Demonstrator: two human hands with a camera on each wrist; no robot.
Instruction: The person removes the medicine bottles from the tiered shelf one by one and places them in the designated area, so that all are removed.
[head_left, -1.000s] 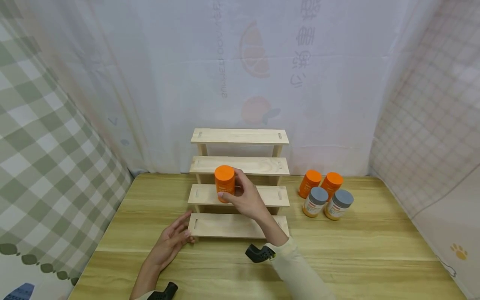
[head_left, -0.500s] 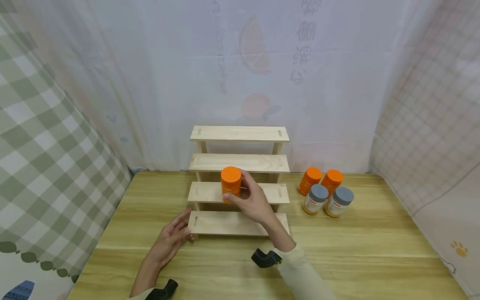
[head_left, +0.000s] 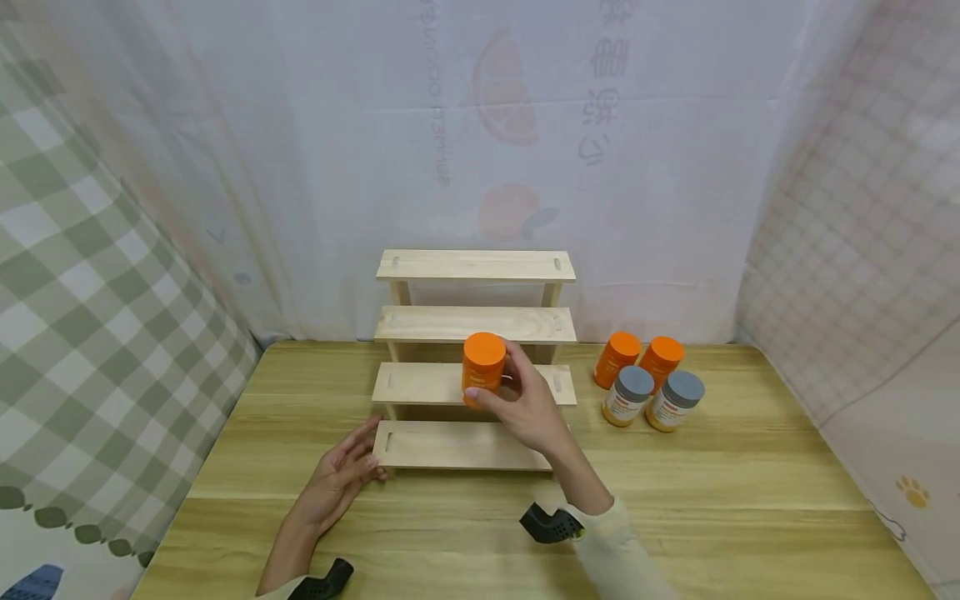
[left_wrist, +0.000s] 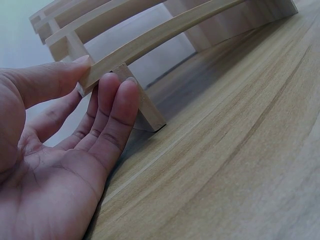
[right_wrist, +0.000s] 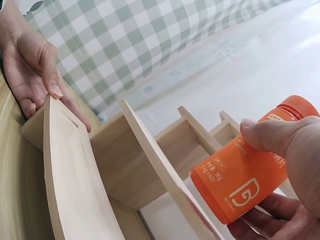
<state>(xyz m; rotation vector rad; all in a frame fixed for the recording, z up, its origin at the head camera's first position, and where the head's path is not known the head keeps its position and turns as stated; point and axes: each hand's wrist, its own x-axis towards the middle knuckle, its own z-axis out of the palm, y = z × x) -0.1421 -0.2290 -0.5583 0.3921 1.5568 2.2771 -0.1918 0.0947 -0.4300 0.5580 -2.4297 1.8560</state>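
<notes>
An orange pill bottle [head_left: 483, 367] with an orange cap is gripped in my right hand [head_left: 528, 404], thumb on its near side and fingers behind. In the head view it overlaps the second step from the bottom; the right wrist view shows it tilted, with white print on its side. The four-tier shape is a pale wooden stepped rack [head_left: 450, 446]. My left hand [head_left: 341, 479] pinches the left end of its lowest board, thumb on top and fingertips [left_wrist: 125, 97] underneath, beside the rack's leg [left_wrist: 147, 112].
Right of the rack stand two orange bottles [head_left: 617, 360] behind two grey-lidded jars [head_left: 628, 396], grouped closely on the wood-grain table [head_left: 712, 517]. A pale printed curtain [head_left: 315, 208] hangs behind, and a green checked cloth [head_left: 97, 333] is at the left.
My right hand has carried the orange bottle a little to the right along the second step. The left hand stays at the rack's lower left end.
</notes>
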